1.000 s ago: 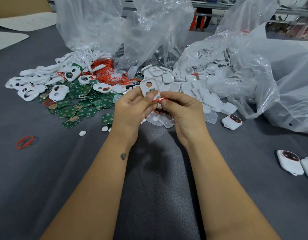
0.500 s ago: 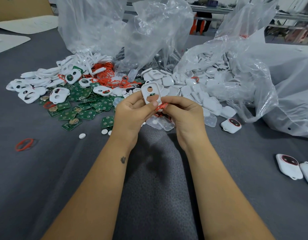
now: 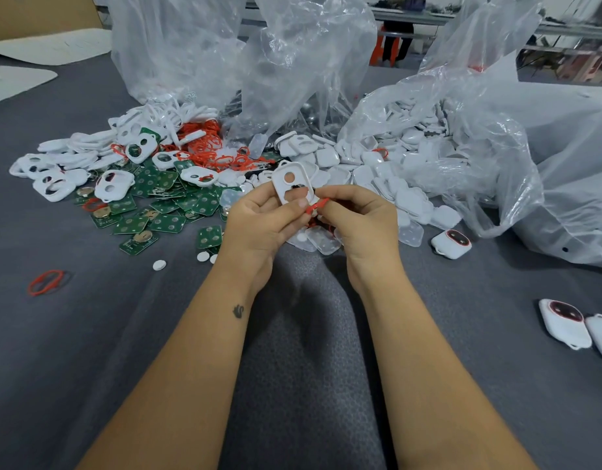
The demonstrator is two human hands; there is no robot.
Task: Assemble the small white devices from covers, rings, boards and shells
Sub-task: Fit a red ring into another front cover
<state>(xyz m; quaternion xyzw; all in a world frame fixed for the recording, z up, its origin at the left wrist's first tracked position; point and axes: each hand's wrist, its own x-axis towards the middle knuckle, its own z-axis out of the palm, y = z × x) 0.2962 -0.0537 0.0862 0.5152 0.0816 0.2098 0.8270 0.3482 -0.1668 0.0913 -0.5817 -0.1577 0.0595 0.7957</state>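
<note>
Left hand [image 3: 258, 218] grips the white cover [image 3: 291, 184], right hand [image 3: 355, 215] pinches the red ring [image 3: 315, 206]; it could twist and slip off

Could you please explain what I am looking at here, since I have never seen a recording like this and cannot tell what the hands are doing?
There is no machine here: a person wears a camera on the head, so the single picture looks forward and down at their own two bare hands over a grey table. The left hand holds a white cover with two openings, tilted up. The right hand pinches a thin red ring right beside the cover's lower edge. Behind the hands lie the parts: green circuit boards, more white covers, a tangle of red rings, and white shells spilling out of clear plastic bags. One loose red ring lies far left. Three assembled white devices lie at the right.
</note>
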